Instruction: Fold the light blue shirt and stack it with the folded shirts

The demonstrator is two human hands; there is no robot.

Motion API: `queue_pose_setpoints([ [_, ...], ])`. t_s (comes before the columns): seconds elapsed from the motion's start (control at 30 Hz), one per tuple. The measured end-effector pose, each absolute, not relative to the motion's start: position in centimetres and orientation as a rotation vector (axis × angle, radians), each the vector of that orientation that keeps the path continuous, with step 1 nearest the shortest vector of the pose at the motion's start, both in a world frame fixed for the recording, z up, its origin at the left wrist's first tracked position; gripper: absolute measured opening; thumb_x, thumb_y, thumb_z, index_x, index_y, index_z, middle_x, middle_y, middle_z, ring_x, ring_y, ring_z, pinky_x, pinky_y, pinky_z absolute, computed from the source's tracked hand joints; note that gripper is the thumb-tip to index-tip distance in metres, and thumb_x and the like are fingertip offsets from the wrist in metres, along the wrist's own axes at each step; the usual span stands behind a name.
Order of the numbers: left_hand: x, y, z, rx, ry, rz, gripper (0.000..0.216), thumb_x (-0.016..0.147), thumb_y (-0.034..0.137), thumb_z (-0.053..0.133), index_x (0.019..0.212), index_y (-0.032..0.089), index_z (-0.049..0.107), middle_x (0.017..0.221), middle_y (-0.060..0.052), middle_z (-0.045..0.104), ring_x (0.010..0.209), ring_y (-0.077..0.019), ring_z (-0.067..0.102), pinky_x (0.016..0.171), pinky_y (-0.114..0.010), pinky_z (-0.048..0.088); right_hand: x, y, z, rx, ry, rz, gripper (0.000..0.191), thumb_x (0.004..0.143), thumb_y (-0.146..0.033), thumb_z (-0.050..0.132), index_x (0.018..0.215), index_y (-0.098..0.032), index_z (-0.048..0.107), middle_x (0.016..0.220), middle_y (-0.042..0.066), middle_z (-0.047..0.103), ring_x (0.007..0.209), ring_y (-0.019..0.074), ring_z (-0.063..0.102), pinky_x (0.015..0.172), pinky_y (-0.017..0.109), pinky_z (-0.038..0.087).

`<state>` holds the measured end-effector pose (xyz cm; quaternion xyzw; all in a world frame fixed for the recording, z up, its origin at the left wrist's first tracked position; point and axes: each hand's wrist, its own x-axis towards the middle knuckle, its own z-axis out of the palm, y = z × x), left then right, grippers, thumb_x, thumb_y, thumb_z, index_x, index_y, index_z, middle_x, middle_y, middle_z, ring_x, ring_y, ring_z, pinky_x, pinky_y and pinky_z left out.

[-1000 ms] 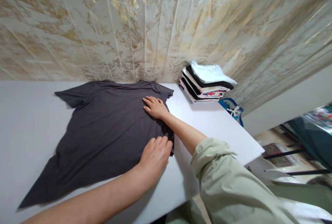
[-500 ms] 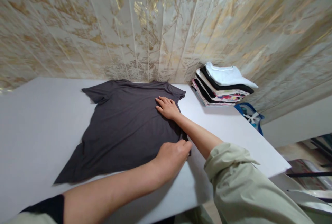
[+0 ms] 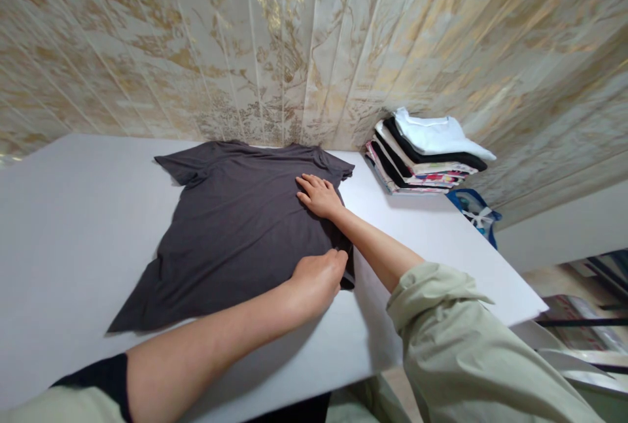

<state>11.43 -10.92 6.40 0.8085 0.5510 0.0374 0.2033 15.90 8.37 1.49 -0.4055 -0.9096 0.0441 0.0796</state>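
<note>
A dark grey T-shirt (image 3: 235, 227) lies spread flat on the white table (image 3: 63, 214), collar toward the wall. My right hand (image 3: 318, 195) rests flat on the shirt near its right sleeve, fingers stretched out. My left hand (image 3: 316, 279) is at the shirt's near right hem corner, fingers curled and pinching the fabric edge. Both forearms cross the table's near right part.
A stack of folded shirts (image 3: 424, 152), white on top, sits at the table's far right against the marbled wall (image 3: 314, 37). A blue bag (image 3: 473, 210) hangs beyond the table's right edge. Floor clutter shows at far right.
My left hand has gone from lying flat on the hem to curling and pinching the hem corner. My right hand stays pressed near the sleeve. The view shifted left.
</note>
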Motion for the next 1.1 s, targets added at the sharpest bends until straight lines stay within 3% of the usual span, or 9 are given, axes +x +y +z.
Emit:
queue_pose_setpoints([
  [0.23,12.8,-11.4,6.5,2.366,1.536,0.27,0.019,0.092,0.014,0.041,0.101,0.019,0.057,0.097,-0.004,0.066,0.079,-0.0176,0.065,0.062,-0.027,0.049,15.9,8.5,1.2,-1.213,-2.721,0.121,0.053,0.097,-0.047,0.035,0.147,-0.029,0.035,0.154,0.002,0.032,0.142,0.0213,0.025,0.114,0.045,0.019],
  [0.4,14.5,-12.1,5.3,2.411,1.246,0.45,0.017,0.092,0.018,0.048,0.105,0.022,0.058,0.101,-0.002,0.067,0.096,-0.018,0.06,0.08,-0.029,0.048,15.9,8.8,1.1,-1.213,-2.735,0.146,0.054,0.097,-0.048,0.034,0.148,-0.029,0.033,0.155,0.002,0.032,0.142,0.0219,0.025,0.114,0.047,0.02],
  [0.5,14.8,-12.3,4.0,2.389,1.067,0.499,0.029,0.089,0.02,0.054,0.117,0.021,0.057,0.109,-0.004,0.067,0.107,-0.02,0.056,0.092,-0.033,0.044,15.9,8.9,1.1,-1.211,-2.741,0.162,0.054,0.097,-0.048,0.034,0.148,-0.029,0.033,0.155,0.003,0.031,0.142,0.0221,0.024,0.114,0.048,0.02],
  [0.7,13.7,-11.9,4.5,2.338,0.885,0.586,0.022,0.091,0.019,0.049,0.11,0.021,0.061,0.107,-0.002,0.068,0.101,-0.0142,0.059,0.091,-0.024,0.044,16.0,8.8,1.2,-1.208,-2.734,0.164,0.054,0.097,-0.048,0.034,0.148,-0.029,0.033,0.155,0.003,0.031,0.142,0.0215,0.025,0.114,0.047,0.019],
  [0.8,12.8,-11.1,4.4,2.313,1.365,0.536,0.022,0.094,0.017,0.043,0.104,0.018,0.062,0.107,-0.006,0.067,0.104,-0.0182,0.059,0.092,-0.031,0.044,16.0,8.8,1.1,-1.201,-2.732,0.158,0.054,0.097,-0.048,0.035,0.147,-0.028,0.034,0.155,0.002,0.031,0.142,0.0214,0.025,0.115,0.046,0.019],
  [0.87,12.7,-11.0,3.7,2.35,1.536,0.475,0.025,0.094,0.023,0.045,0.112,0.015,0.061,0.122,-0.011,0.063,0.118,-0.0223,0.053,0.101,-0.038,0.039,16.0,8.8,1.1,-1.201,-2.731,0.152,0.054,0.097,-0.048,0.035,0.147,-0.028,0.034,0.155,0.002,0.031,0.142,0.0215,0.025,0.115,0.046,0.019],
  [1.0,13.6,-11.9,2.6,2.53,1.131,0.403,0.054,0.091,0.046,0.05,0.136,0.016,0.046,0.146,-0.011,0.046,0.138,-0.0244,0.035,0.115,-0.047,0.023,16.0,8.8,1.1,-1.207,-2.739,0.149,0.054,0.097,-0.048,0.034,0.147,-0.029,0.034,0.155,0.002,0.031,0.142,0.0217,0.025,0.114,0.047,0.019],
  [1.1,14.2,-12.6,3.5,2.491,0.848,0.382,0.05,0.092,0.046,0.049,0.133,0.017,0.05,0.141,-0.01,0.052,0.135,-0.0224,0.04,0.113,-0.044,0.028,16.0,8.7,1.2,-1.211,-2.741,0.138,0.054,0.097,-0.048,0.033,0.148,-0.029,0.034,0.155,0.002,0.031,0.142,0.0215,0.025,0.114,0.046,0.02],
])
